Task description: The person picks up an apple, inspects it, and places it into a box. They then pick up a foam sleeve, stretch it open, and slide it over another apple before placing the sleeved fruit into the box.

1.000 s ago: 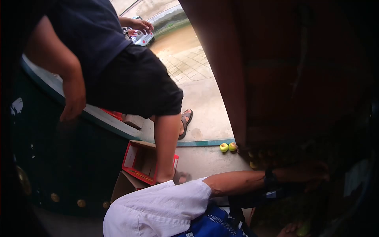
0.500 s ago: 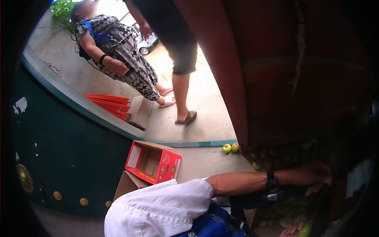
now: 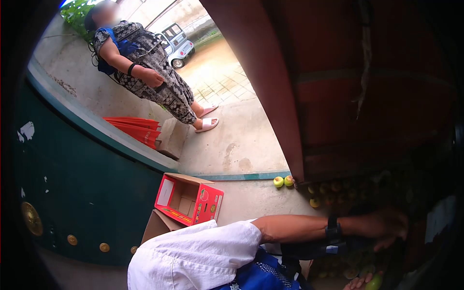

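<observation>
My left hand [image 3: 385, 227] reaches out to the right in deep shadow, with a dark band on the wrist. Its fingers are too dim and blurred to make out what they do. At the bottom edge, my right hand [image 3: 356, 282] is partly cut off by the frame, its fingers against a green apple [image 3: 374, 282]. Many apples [image 3: 338, 189] lie in the shade past my left forearm. More dim, round fruit lies below that arm, near my right hand.
Two green apples [image 3: 278, 182] sit by the threshold [image 3: 241, 177]. A red cardboard box [image 3: 205, 205] stands open near the green door [image 3: 92, 193]. Outside are a person [image 3: 150, 67] in patterned clothes, a folded red umbrella [image 3: 133, 129], a block [image 3: 172, 137] and a small vehicle [image 3: 179, 46].
A second person in dark shorts, walking outside, has gone out of view. The patterned-clothes person's forearm has shifted slightly right. My hands have barely moved.
</observation>
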`<state>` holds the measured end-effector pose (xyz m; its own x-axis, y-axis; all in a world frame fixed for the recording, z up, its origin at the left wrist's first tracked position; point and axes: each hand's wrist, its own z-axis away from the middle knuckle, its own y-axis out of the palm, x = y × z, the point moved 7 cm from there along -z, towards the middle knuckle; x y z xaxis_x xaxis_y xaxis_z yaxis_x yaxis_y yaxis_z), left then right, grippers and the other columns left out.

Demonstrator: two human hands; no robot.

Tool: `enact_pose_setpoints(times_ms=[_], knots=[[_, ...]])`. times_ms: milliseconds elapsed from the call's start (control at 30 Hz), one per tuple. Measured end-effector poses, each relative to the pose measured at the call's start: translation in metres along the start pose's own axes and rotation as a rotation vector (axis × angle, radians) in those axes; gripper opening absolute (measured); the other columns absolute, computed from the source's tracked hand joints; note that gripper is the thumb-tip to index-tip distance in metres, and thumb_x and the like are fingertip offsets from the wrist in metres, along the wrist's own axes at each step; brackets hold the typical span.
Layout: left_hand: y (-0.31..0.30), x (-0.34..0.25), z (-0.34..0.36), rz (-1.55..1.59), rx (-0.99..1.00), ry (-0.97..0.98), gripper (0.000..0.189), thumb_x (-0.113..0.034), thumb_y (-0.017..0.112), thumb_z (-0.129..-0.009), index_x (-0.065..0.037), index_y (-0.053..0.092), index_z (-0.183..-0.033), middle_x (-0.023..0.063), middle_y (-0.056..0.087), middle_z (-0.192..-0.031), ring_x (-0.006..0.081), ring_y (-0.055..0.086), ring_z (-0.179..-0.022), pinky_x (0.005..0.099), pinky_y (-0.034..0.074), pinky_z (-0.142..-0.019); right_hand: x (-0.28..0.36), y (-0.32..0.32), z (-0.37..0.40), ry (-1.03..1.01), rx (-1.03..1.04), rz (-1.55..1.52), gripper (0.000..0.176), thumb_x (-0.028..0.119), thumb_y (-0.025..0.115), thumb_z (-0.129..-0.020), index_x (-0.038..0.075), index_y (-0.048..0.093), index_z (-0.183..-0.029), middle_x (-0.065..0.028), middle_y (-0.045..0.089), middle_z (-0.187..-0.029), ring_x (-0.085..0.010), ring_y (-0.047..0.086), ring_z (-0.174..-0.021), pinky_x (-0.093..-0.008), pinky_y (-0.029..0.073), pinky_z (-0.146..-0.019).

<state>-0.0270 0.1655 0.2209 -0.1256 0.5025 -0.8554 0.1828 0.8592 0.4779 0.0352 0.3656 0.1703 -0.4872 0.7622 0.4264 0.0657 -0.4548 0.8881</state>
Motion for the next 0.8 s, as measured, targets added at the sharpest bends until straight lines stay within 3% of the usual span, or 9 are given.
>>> enact_pose_setpoints(times_ms=[567,667,733,767,800], knots=[[0.027,0.015,-0.006,0.037,0.09,-0.022,0.025,-0.016,0.045,-0.103,0.004,0.059,-0.101,0.0134,0.063,-0.06,0.0195,0.064,-0.044,0.0291,0.05,-0.044,0.006,-0.007,-0.001,0.002,0.006,-0.053,0.08,0.066,0.05,-0.096,0.0,0.044,-0.142,-0.0136,0.053,-0.103,-0.024,0.054,-0.079,-0.0359,0.047,-0.073],[0.031,0.022,-0.005,0.075,0.068,-0.048,0.022,-0.015,0.046,-0.102,0.003,0.059,-0.105,0.0141,0.065,-0.068,0.0184,0.065,-0.047,0.0281,0.051,-0.047,0.007,-0.005,-0.004,0.006,0.015,-0.053,0.08,0.068,0.048,-0.096,0.001,0.044,-0.14,-0.0134,0.052,-0.104,-0.0241,0.054,-0.08,-0.0361,0.046,-0.074],[0.039,0.013,-0.003,0.01,0.079,-0.026,0.022,-0.015,0.057,-0.097,0.003,0.058,-0.11,0.0139,0.068,-0.08,0.0193,0.07,-0.063,0.0311,0.055,-0.057,0.006,0.008,-0.006,0.007,0.031,-0.032,0.08,0.069,0.045,-0.096,0.001,0.045,-0.138,-0.0139,0.052,-0.107,-0.0246,0.053,-0.08,-0.0359,0.046,-0.074],[0.042,0.007,0.0,0.017,0.089,-0.022,0.022,-0.015,0.057,-0.097,0.003,0.058,-0.11,0.0139,0.068,-0.08,0.0193,0.07,-0.063,0.0311,0.055,-0.057,0.008,0.01,-0.007,-0.003,0.031,-0.024,0.08,0.069,0.045,-0.096,0.001,0.045,-0.138,-0.0139,0.052,-0.107,-0.0246,0.053,-0.08,-0.0359,0.046,-0.074],[0.048,-0.003,0.003,-0.028,0.11,-0.061,0.032,-0.016,0.066,-0.09,0.002,0.058,-0.114,0.0146,0.067,-0.089,0.0208,0.07,-0.075,0.0337,0.055,-0.064,0.011,0.008,-0.007,-0.02,-0.006,-0.001,0.08,0.07,0.045,-0.096,0.0,0.045,-0.137,-0.0138,0.053,-0.107,-0.0245,0.052,-0.079,-0.0358,0.046,-0.074]])
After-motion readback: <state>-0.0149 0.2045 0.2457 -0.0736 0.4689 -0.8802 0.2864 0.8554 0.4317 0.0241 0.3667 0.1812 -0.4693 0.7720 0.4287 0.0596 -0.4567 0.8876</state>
